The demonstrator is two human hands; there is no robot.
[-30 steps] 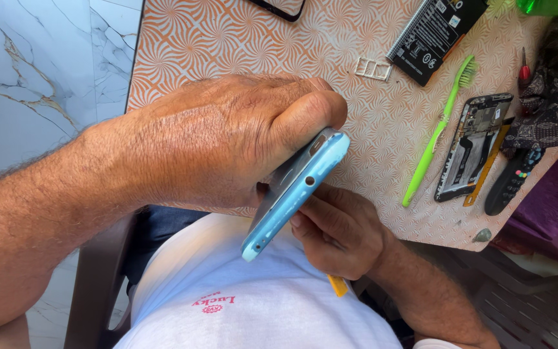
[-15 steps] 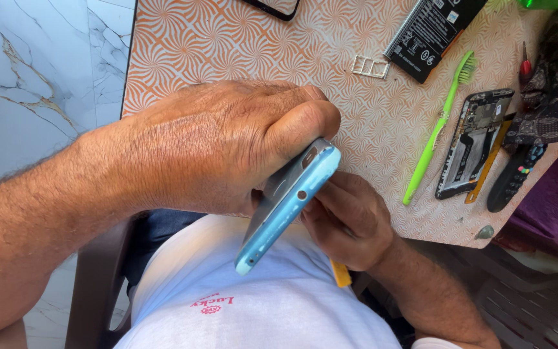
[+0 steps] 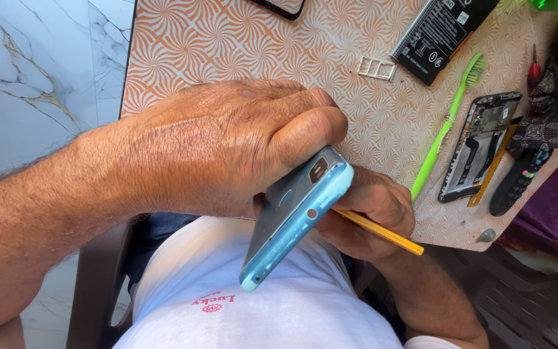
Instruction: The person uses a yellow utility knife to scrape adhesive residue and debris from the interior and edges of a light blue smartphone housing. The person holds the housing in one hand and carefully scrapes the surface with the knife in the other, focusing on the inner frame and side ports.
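Head view. Left hand [image 3: 221, 148] is gripping a blue phone [image 3: 295, 216] firmly, thumb pressing its upper corner; phone is tilting edge-up over the person's lap, just off the table [image 3: 227, 45] edge. Right hand [image 3: 366, 216] is closing beneath the phone around a yellow tool [image 3: 382, 234], which is touching the phone's edge. Lying on the table: green toothbrush [image 3: 444, 129], black battery [image 3: 440, 32], phone frame [image 3: 479, 145], metal tray [image 3: 377, 67], remote [image 3: 518, 181].
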